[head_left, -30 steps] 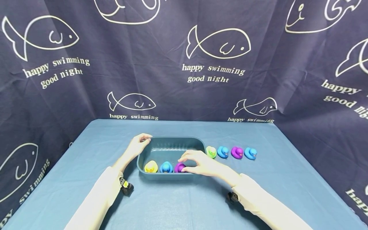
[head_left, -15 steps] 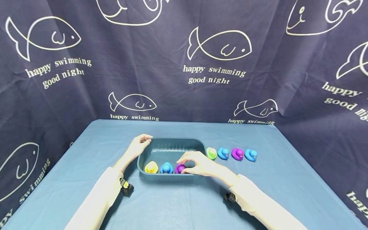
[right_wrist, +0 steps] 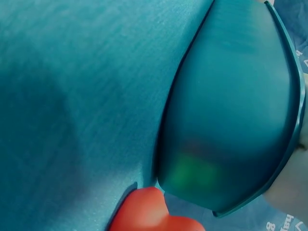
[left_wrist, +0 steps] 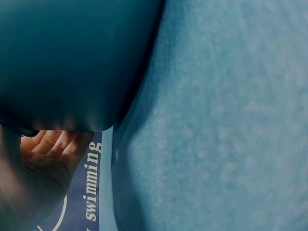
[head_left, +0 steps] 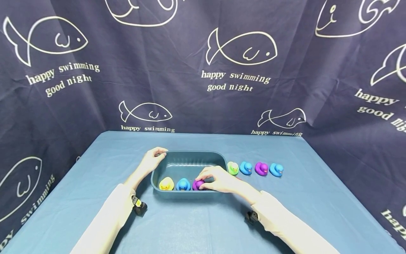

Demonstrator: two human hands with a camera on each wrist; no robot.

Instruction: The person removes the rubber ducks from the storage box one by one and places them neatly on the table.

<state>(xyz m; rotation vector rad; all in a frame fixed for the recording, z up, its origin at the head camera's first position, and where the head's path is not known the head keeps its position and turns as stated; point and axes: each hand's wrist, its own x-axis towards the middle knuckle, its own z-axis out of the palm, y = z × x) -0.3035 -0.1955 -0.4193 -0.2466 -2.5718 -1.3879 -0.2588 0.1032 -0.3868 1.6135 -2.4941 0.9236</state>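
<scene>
A dark teal plastic tub [head_left: 190,195] stands on the table, with a row of rubber ducks along its near inner wall. From left to right they are a yellow duck [head_left: 166,184], a blue duck [head_left: 183,185] and a purple duck [head_left: 198,184]. My right hand [head_left: 219,179] reaches over the near right rim and pinches the purple duck between thumb and fingers, which partly cover it. My left hand [head_left: 151,161] grips the far left corner of the tub; in the left wrist view its fingers [left_wrist: 60,144] lie against the outer wall.
Right of the tub runs a row of ducks: light green [head_left: 233,168], blue [head_left: 246,168], purple [head_left: 261,169] and another blue [head_left: 276,169]. In the right wrist view a red duck-like toy [right_wrist: 144,211] sits close outside the tub. A dark printed curtain [head_left: 190,88] hangs behind the table.
My right forearm has shifted slightly left, and thumb and fingers sit closer on the purple duck. A sliver of red now shows behind the right wrist. The left hand and tub stay put.
</scene>
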